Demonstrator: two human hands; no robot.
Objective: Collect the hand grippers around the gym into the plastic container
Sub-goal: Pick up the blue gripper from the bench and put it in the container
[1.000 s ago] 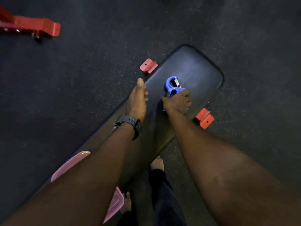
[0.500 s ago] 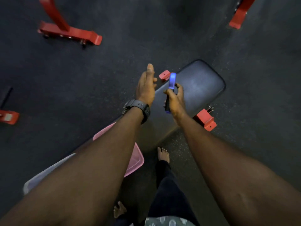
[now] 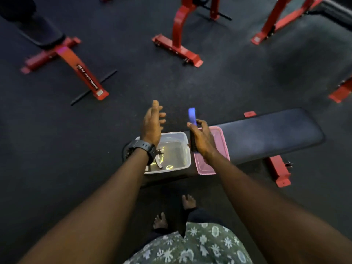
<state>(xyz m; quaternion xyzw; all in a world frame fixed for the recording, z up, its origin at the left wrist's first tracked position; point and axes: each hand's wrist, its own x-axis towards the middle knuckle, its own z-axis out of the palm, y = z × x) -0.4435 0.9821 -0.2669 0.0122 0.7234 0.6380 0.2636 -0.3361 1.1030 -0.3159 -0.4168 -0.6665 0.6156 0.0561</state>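
Up front, the right hand [image 3: 202, 139] grips a blue hand gripper [image 3: 192, 119] above the clear plastic container [image 3: 182, 161] on the padded surface [image 3: 266, 134], left hand [image 3: 152, 124] open-fingered, lettering on a red bench leg [image 3: 86, 76] too blurred to read.

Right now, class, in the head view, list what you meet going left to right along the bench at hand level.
Left hand → clear plastic container → blue hand gripper held by the right hand → pink lid → bare bench pad.
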